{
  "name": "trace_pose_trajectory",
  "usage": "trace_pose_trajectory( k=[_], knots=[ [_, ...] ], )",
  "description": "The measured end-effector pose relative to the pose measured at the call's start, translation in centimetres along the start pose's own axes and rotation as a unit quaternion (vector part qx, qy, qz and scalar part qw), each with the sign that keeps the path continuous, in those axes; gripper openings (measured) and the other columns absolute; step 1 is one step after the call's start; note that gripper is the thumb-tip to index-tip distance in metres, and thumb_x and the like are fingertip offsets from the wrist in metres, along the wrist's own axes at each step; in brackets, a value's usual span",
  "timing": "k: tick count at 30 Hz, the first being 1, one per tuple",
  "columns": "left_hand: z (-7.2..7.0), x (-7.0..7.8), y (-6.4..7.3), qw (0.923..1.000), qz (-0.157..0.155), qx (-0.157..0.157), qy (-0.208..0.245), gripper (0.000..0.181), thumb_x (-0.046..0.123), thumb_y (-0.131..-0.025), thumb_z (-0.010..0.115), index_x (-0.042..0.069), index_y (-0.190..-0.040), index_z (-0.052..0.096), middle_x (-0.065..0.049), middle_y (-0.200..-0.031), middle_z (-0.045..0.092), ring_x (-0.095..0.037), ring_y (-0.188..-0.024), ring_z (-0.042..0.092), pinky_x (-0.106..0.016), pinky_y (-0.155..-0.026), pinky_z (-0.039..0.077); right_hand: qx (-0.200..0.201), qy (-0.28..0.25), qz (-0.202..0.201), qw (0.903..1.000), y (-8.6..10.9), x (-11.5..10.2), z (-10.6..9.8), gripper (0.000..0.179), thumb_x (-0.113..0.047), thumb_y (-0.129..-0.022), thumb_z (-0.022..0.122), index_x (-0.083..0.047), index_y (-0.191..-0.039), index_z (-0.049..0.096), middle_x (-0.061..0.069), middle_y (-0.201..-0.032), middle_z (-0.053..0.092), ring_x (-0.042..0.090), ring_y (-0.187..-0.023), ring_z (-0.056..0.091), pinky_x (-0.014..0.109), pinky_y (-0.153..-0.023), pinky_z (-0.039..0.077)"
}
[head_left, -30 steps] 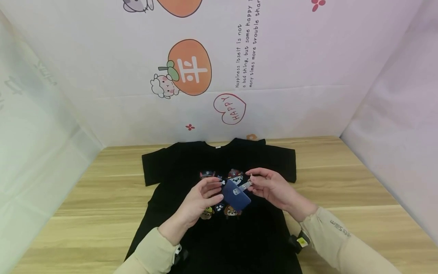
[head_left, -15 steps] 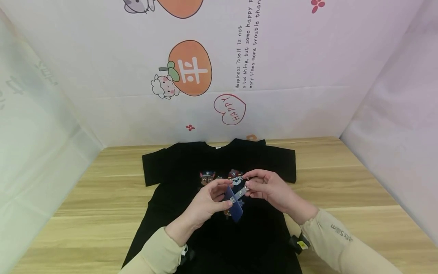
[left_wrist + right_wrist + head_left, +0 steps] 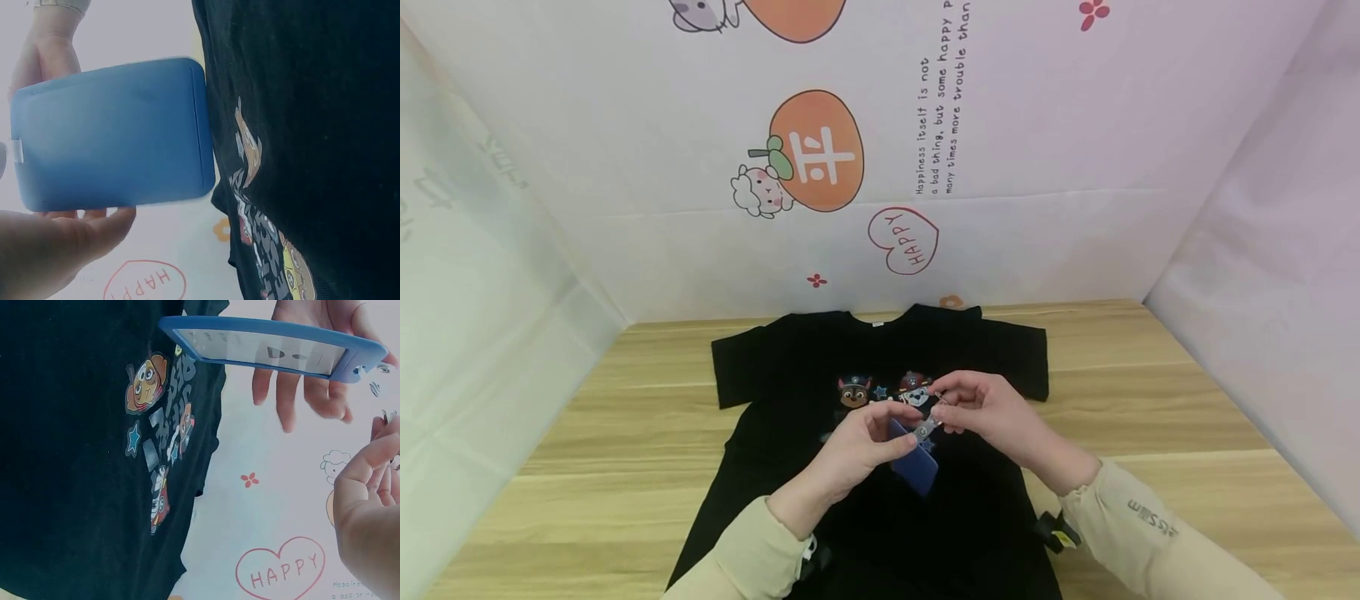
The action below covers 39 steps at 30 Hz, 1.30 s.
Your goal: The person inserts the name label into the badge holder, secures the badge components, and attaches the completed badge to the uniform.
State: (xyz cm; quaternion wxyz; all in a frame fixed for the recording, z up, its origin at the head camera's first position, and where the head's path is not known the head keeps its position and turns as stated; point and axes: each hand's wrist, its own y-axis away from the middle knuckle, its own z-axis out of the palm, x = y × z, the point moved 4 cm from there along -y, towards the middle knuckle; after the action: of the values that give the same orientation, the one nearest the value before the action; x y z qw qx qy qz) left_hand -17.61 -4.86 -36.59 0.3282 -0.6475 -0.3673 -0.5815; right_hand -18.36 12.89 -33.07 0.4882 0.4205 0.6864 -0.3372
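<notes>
Table (image 3: 1165,383) with black shirt (image 3: 805,354) on it, left hand (image 3: 859,446) and right hand (image 3: 996,417) above, blue badge holder (image 3: 915,475) tilted between them
Right fingers pinch the clear strap (image 3: 925,429) at its far end; left fingers curve at the holder's strap end, whether gripping I cannot tell. A steady left hold should make the strap easier to handle.

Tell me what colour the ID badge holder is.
The ID badge holder is blue, best seen in the left wrist view.

The cardholder (image 3: 112,134) is blue, the shirt (image 3: 910,525) cartoon-printed black.
</notes>
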Motion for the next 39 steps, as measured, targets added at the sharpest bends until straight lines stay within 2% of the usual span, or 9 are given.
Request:
trace_pose_trajectory(
  k=[4, 11, 14, 20, 27, 31, 39],
  knots=[
    [0.2, -0.1, 0.0, 0.9999, -0.006, -0.004, -0.011, 0.029, 0.012, -0.092, 0.061, -0.002, -0.117, 0.06, -0.007, -0.106, 0.06, -0.01, -0.08, 0.053, -0.027, -0.073, 0.046, 0.003, 0.017, -0.006, 0.9998, 0.1, -0.2, 0.1, 0.031, -0.01, -0.09, 0.063, 0.007, -0.115, 0.057, 0.005, -0.083, 0.061, 0.01, -0.068, 0.056, 0.025, -0.064, 0.051],
    [0.3, -0.3, 0.0, 0.9984, 0.017, -0.012, -0.052, 0.028, 0.011, -0.093, 0.059, -0.001, -0.117, 0.063, -0.015, -0.116, 0.063, -0.011, -0.101, 0.056, -0.023, -0.08, 0.049, -0.01, 0.083, -0.067, 0.9942, 0.1, -0.6, 0.7, 0.024, -0.007, -0.089, 0.064, 0.004, -0.11, 0.061, 0.008, -0.08, 0.062, 0.008, -0.065, 0.057, 0.025, -0.058, 0.05],
    [0.4, -0.2, 0.0, 0.9975, 0.026, -0.014, -0.063, 0.025, 0.009, -0.093, 0.059, -0.001, -0.115, 0.064, -0.016, -0.114, 0.064, -0.012, -0.101, 0.055, -0.022, -0.079, 0.049, -0.016, 0.105, -0.088, 0.9905, 0.1, -0.8, 0.9, 0.022, -0.007, -0.088, 0.065, 0.002, -0.109, 0.063, 0.008, -0.079, 0.063, 0.008, -0.063, 0.055, 0.024, -0.056, 0.049],
    [0.4, -0.1, -0.1, 0.9973, 0.03, -0.02, -0.064, 0.024, 0.01, -0.093, 0.058, -0.002, -0.113, 0.065, -0.017, -0.116, 0.064, -0.01, -0.102, 0.058, -0.02, -0.081, 0.05, -0.011, 0.119, -0.09, 0.9887, 0.1, -1.3, 0.9, 0.023, -0.007, -0.088, 0.066, 0.001, -0.109, 0.064, 0.007, -0.08, 0.062, 0.007, -0.062, 0.052, 0.023, -0.056, 0.048],
    [0.4, 0.0, -0.2, 0.9928, 0.049, -0.007, -0.109, 0.023, 0.011, -0.094, 0.057, 0.0, -0.111, 0.067, -0.014, -0.114, 0.066, -0.011, -0.098, 0.058, -0.021, -0.078, 0.049, -0.004, 0.156, -0.116, 0.9809, 0.0, -2.1, 1.1, 0.024, -0.01, -0.087, 0.068, 0.0, -0.109, 0.065, 0.004, -0.078, 0.065, 0.005, -0.06, 0.051, 0.022, -0.055, 0.047],
    [0.4, 0.1, -0.3, 0.9909, 0.051, -0.003, -0.124, 0.021, 0.014, -0.095, 0.056, 0.002, -0.107, 0.068, -0.012, -0.111, 0.067, -0.012, -0.098, 0.058, -0.024, -0.079, 0.048, 0.006, 0.17, -0.114, 0.9787, -0.2, -2.2, 1.0, 0.023, -0.009, -0.086, 0.068, -0.001, -0.108, 0.066, 0.003, -0.077, 0.064, 0.005, -0.059, 0.051, 0.022, -0.055, 0.046],
    [0.5, 0.0, -0.5, 0.9899, 0.054, -0.007, -0.131, 0.022, 0.016, -0.096, 0.054, 0.003, -0.103, 0.07, -0.01, -0.108, 0.068, -0.014, -0.102, 0.057, -0.027, -0.083, 0.046, 0.003, 0.173, -0.117, 0.978, -0.5, -2.0, 0.8, 0.019, -0.009, -0.087, 0.068, -0.003, -0.105, 0.067, 0.001, -0.076, 0.063, 0.005, -0.061, 0.051, 0.021, -0.055, 0.044]
  ],
)
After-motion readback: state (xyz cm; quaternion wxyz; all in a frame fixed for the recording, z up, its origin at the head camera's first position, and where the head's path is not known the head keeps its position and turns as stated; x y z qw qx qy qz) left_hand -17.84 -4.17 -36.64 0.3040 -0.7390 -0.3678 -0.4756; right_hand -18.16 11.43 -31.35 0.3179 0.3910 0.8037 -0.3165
